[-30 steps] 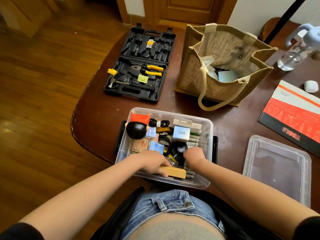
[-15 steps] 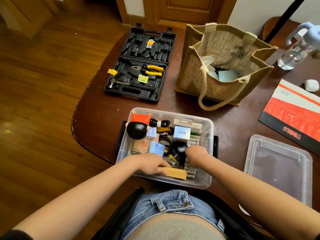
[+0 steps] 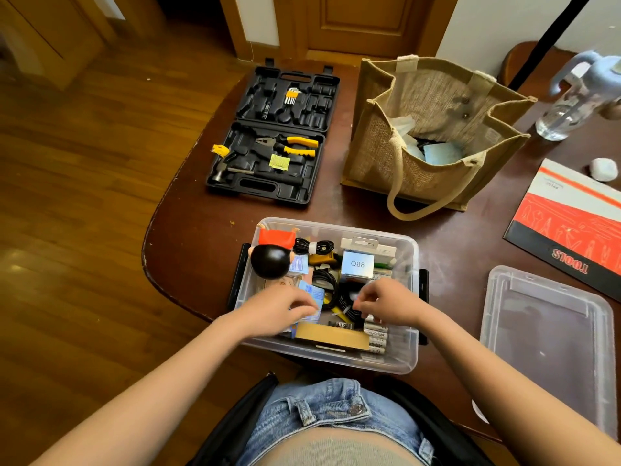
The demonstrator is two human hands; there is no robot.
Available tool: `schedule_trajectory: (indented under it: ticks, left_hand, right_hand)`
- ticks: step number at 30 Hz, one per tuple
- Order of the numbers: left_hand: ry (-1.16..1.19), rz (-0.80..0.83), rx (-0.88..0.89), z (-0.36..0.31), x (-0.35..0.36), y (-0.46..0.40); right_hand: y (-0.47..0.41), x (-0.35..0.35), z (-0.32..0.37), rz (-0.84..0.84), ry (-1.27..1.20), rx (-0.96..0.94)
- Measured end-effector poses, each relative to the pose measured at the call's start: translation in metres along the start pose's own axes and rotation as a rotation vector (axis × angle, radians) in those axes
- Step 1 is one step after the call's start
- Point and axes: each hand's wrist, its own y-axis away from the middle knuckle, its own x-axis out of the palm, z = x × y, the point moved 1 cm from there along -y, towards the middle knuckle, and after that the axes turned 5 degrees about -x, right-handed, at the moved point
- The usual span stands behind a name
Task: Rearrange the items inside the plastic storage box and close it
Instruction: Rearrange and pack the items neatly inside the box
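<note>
The clear storage box (image 3: 408, 356) sits at the table's near edge, its lid (image 3: 544, 338) lying to the right. Inside, the left hand (image 3: 279, 306) pinches a blue packet (image 3: 314, 294); the right hand (image 3: 389, 302), fingers curled, pinches a black cable (image 3: 349, 302).

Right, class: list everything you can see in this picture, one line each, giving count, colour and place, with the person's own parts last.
table: one, dark brown, under everything
storage box: one, clear plastic, near table edge, open, full of small items
doll: one, black head, red top, box's far left corner
Q88 box: one, pale blue, inside storage box
batteries: several, white, box's near right
lid: one, clear, on table right of box
tool case: one, black, open, far left
tote bag: one, tan jute, far centre
booklet: one, red, right
bottle: one, clear, far right
left hand: in box, fingers curled
right hand: in box, fingers curled
</note>
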Motion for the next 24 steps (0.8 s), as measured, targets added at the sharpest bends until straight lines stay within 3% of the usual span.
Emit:
schedule_trajectory:
  ticks: [4, 7, 10, 12, 15, 17, 21, 24]
  left_hand:
    - [0.078, -0.172, -0.064, 0.016, -0.018, 0.017]
    - [0.092, -0.282, -0.093, 0.029, -0.025, 0.027]
    - [0.140, -0.366, -0.098, 0.039, -0.030, 0.033]
    - [0.166, -0.464, -0.102, 0.045, -0.033, 0.035]
    - [0.088, -0.674, -0.101, 0.050, -0.038, 0.036]
    - [-0.032, -0.728, -0.091, 0.051, -0.041, 0.032]
    - [-0.200, -0.598, -0.058, 0.048, -0.041, 0.014]
    - [-0.323, -0.606, -0.053, 0.048, -0.038, 0.001]
  right_hand:
    - [-0.008, 0.006, 0.022, 0.005, -0.026, -0.057]
    - [-0.014, 0.013, 0.032, 0.117, -0.041, -0.062]
    - [-0.018, 0.026, 0.034, 0.274, 0.104, -0.057]
    - [-0.019, 0.033, 0.032, 0.288, 0.163, -0.055]
    - [-0.020, 0.030, 0.034, 0.155, 0.017, -0.058]
    - [-0.022, 0.026, 0.040, 0.034, -0.048, -0.081]
    - [-0.028, 0.021, 0.052, -0.177, -0.060, -0.097]
    - [-0.027, 0.016, 0.050, -0.302, -0.122, -0.069]
